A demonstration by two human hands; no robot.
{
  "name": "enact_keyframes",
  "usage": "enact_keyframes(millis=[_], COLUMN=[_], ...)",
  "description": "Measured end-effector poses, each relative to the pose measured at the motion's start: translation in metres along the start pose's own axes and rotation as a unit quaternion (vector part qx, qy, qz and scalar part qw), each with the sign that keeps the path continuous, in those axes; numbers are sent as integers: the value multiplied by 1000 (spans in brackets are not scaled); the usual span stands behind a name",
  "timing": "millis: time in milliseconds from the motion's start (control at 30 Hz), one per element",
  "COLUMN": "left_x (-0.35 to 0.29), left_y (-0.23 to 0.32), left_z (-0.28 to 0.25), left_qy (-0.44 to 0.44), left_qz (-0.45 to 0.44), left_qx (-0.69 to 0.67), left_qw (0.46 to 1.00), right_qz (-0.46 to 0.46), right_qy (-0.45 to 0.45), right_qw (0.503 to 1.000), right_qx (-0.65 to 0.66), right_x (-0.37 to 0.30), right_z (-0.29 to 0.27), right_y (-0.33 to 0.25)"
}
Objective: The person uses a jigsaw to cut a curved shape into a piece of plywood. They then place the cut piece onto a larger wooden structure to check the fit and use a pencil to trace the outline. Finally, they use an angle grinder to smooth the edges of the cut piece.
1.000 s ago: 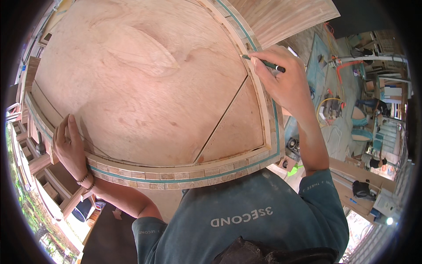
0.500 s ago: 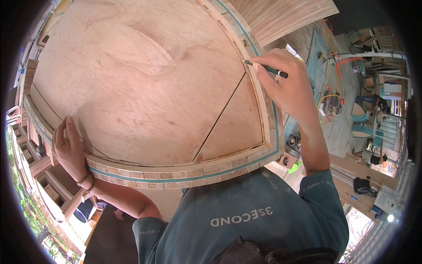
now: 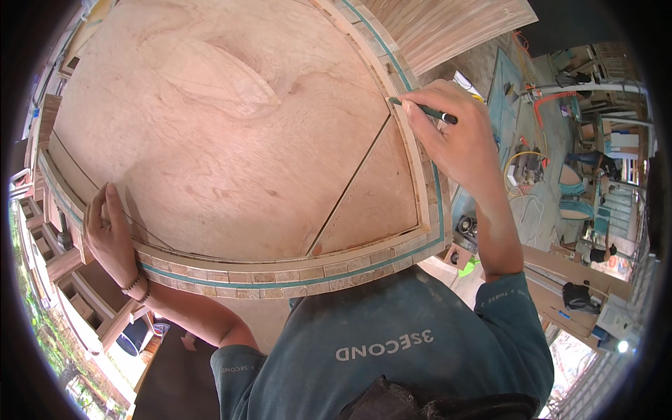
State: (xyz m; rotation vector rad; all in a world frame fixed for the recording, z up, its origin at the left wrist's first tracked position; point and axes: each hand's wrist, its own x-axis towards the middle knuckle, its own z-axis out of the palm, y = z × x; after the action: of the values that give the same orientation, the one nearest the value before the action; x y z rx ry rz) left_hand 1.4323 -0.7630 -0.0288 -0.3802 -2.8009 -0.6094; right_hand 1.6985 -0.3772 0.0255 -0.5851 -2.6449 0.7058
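A large plywood panel lies before me inside a curved wooden frame faced with small wood blocks and a teal stripe. Between the fingers of my right hand is a dark green pencil with a black and white end. Its tip points at the frame's right inner edge, near the top of a dark diagonal seam. At the near left, my left hand lies over the frame's rim, fingers extended onto the wood and holding nothing. A triangular plywood piece sits right of the seam.
A striped wood panel adjoins the frame at the far right. Hoses, tools and a compressor-like machine are on the floor to the right. Wooden drawer-like boxes stand at left. A workbench holds a black bag.
The pencil tip has shifted very slightly at the frame's inner edge. My left hand stays in place on the rim.
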Motion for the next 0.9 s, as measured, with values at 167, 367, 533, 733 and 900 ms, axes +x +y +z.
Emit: enact_keyframes(millis=[167, 367, 533, 733, 900], left_x=[-1, 0, 4, -3, 3], left_y=[2, -1, 9, 0, 9], left_z=[0, -3, 3, -3, -2], left_qy=[1, 24, 48, 49, 45], left_qz=[21, 85, 121, 96, 62], left_qx=[-9, -7, -11, 12, 8], left_qw=[1000, 996, 991, 994, 997], right_qz=[15, 24, -98, -432, -453], right_qy=[13, 140, 378, 120, 197], right_qw=[1000, 976, 833, 824, 737], right_qx=[12, 164, 392, 346, 462], right_x=[-3, -13, -45, -62, -58], right_z=[-3, -26, -66, -105, -108], right_y=[-1, -18, -21, -17, -5])
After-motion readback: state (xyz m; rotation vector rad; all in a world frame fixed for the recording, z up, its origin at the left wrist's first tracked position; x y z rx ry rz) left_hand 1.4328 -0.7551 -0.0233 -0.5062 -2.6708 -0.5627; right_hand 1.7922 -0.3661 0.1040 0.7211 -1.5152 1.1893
